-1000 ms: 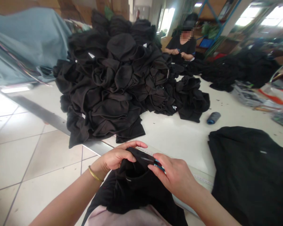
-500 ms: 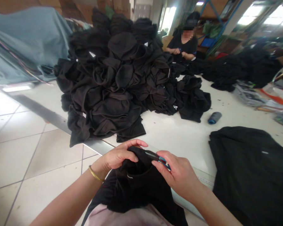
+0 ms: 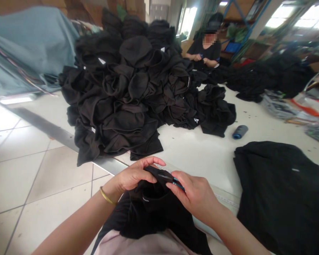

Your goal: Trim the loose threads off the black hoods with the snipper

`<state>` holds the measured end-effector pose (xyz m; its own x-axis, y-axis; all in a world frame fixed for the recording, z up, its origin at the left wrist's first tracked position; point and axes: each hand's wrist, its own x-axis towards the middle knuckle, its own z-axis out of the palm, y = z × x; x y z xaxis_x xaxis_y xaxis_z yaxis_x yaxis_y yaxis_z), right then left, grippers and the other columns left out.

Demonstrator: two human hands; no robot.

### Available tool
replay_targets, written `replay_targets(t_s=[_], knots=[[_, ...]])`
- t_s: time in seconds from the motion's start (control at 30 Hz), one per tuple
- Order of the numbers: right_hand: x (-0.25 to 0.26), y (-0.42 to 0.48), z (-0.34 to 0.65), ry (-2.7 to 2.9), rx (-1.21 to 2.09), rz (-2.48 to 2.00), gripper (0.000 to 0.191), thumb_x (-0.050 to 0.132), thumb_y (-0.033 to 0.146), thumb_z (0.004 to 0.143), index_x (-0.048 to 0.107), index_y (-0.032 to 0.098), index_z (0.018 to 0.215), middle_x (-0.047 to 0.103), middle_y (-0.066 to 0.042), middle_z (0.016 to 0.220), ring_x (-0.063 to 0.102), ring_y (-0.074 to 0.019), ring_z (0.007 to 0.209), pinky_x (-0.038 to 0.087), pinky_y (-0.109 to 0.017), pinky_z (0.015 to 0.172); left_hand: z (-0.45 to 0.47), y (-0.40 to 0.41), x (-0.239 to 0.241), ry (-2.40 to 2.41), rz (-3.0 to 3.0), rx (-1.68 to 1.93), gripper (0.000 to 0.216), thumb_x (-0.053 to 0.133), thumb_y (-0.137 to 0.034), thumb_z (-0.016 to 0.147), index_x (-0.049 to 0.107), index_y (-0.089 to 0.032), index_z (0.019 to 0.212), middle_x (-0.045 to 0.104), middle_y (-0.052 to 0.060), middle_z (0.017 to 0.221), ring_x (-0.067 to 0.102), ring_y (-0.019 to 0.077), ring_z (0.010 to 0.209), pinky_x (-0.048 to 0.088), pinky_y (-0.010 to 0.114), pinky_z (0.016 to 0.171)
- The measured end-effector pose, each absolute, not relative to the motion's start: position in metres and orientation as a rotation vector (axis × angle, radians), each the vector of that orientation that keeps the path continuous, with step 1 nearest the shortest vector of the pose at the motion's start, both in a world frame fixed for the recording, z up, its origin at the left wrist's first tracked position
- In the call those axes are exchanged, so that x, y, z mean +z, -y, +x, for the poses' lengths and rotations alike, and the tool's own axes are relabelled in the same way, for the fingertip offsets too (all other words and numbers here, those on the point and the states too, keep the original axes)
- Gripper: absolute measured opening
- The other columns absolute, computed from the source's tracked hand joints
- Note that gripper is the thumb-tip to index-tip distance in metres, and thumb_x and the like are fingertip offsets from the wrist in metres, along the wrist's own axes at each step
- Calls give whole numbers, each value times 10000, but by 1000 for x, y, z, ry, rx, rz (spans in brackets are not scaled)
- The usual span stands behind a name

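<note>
The garment (image 3: 151, 216) is plain black — the scissors' handles (image 3: 178, 185) blue.

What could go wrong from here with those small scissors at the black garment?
The small blue-handled scissors in the right hand sit right against the black garment, so the blades might nick the fabric, since dark cloth makes them hard to follow. The left hand grips the cloth close by, so it could perhaps get nicked too.

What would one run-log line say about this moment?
left hand: grips black garment | right hand: holds blue-handled scissors | behind: pile of black garments
</note>
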<state>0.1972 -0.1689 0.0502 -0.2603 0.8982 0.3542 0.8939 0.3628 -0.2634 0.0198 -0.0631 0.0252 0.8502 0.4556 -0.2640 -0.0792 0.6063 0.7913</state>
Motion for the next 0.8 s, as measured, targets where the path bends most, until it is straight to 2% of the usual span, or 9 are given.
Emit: replay_targets(t_s=[0.17, 0.43, 0.8], knots=[[47, 168, 200, 2162, 36, -1503, 229, 352, 288, 930, 532, 156, 881, 648, -19, 686, 608, -129, 549, 378, -219, 494, 19, 63, 22, -491, 875, 320, 455, 632, -7, 572, 570, -169, 992, 625, -6, 727, 556, 88, 593, 390, 171, 552], [53, 172, 208, 2057, 163, -1611, 219, 408, 340, 893, 527, 163, 942, 660, -26, 735, 614, -137, 569, 427, -232, 514, 20, 63, 20, -533, 844, 383, 471, 688, -14, 520, 577, -177, 947, 602, -27, 720, 564, 92, 600, 399, 175, 553], [50, 165, 197, 2221, 14, -1519, 246, 363, 287, 922, 554, 139, 873, 656, -53, 711, 626, -155, 583, 408, -237, 498, 22, 66, 22, -512, 872, 371, 423, 674, 1, 543, 590, -162, 924, 646, -10, 723, 571, 87, 615, 384, 167, 576]])
